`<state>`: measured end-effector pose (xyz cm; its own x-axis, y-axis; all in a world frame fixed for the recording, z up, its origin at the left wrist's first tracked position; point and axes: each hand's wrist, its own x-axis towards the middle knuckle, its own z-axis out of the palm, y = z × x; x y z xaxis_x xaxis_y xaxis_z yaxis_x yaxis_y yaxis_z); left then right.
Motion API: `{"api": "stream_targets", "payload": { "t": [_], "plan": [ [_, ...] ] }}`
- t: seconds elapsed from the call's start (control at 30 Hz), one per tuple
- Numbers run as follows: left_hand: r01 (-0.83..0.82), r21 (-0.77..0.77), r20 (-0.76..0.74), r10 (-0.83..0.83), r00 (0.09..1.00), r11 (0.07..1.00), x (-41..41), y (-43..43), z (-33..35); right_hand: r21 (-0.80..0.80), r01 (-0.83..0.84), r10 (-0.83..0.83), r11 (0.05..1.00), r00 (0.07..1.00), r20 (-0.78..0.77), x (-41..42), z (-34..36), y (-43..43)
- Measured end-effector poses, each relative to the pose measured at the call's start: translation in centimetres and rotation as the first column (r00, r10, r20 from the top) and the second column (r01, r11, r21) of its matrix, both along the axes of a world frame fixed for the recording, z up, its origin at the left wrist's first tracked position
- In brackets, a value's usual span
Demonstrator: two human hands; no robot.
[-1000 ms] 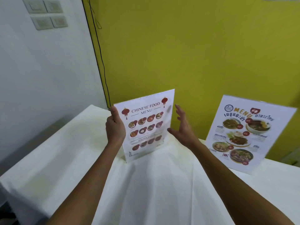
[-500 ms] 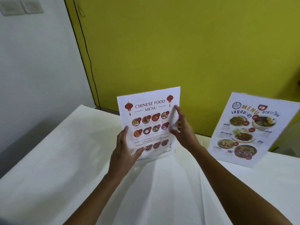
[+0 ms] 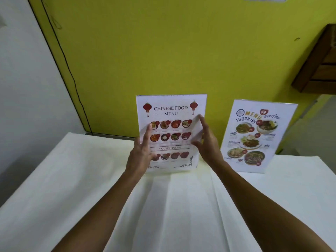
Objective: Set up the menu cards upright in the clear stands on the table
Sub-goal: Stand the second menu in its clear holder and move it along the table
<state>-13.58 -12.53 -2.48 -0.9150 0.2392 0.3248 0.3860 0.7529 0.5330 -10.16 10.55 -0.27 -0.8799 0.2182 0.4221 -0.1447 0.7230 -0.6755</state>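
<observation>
The Chinese food menu card (image 3: 171,110) stands upright in its clear stand on the white-clothed table (image 3: 72,179), close to the yellow wall. My left hand (image 3: 140,157) is open, its fingers spread over the card's lower left face. My right hand (image 3: 207,144) is at the card's right edge, fingers apart and pointing up, the thumb across the card's face; both hands are blurred. A second menu card (image 3: 254,135) with Thai writing and food photos stands in its own clear stand to the right, leaning back slightly.
The yellow wall (image 3: 163,51) rises right behind both cards. A black cable (image 3: 72,77) runs down the wall's left edge beside a white wall. A brown wooden shelf (image 3: 316,66) hangs at the upper right. The tablecloth has folds near me.
The Chinese menu has turned from angled to squarely facing me. My left hand left the card's left edge and now lies open on its face. My right hand stays at the right edge.
</observation>
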Motion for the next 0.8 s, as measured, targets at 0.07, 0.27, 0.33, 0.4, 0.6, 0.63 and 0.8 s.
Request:
{"api": "stream_targets", "payload": {
  "t": [0.07, 0.27, 0.33, 0.4, 0.6, 0.63, 0.8],
  "plan": [
    [0.031, -0.04, 0.015, -0.031, 0.999, 0.999, -0.8, 1.3, 0.2, -0.013, 0.045, -0.045, 0.999, 0.999, -0.021, 0.4, -0.1, 0.9],
    [0.075, -0.121, 0.056, -0.068, 0.996, 0.99, -2.1, 3.3, -1.1, 0.016, 0.088, -0.088, 0.996, 0.995, 0.043, 1.3, -1.0, 2.3],
    [0.075, -0.119, 0.05, -0.07, 0.996, 0.99, -2.1, 3.3, -1.6, 0.049, 0.069, -0.072, 0.996, 0.996, 0.055, 1.4, -1.3, 2.5],
    [0.081, -0.116, 0.045, -0.076, 0.996, 0.99, -2.0, 3.2, -1.7, 0.034, 0.071, -0.074, 0.997, 0.992, 0.098, 1.5, -0.9, 2.4],
    [0.082, -0.048, -0.073, -0.085, 0.994, 0.995, -1.7, 3.0, -1.8, 0.077, 0.025, -0.034, 0.997, 0.993, 0.115, 2.4, -2.1, 2.6],
    [0.077, -0.032, -0.1, -0.08, 0.992, 0.997, -1.7, 3.0, -2.0, 0.064, 0.038, -0.046, 0.997, 0.991, 0.123, 2.6, -2.4, 2.5],
    [0.048, -0.014, -0.21, -0.05, 0.976, 0.999, -1.0, 3.2, -2.5, 0.113, 0.021, -0.036, 0.993, 0.99, 0.136, 2.8, -3.2, 1.6]
  ]
}}
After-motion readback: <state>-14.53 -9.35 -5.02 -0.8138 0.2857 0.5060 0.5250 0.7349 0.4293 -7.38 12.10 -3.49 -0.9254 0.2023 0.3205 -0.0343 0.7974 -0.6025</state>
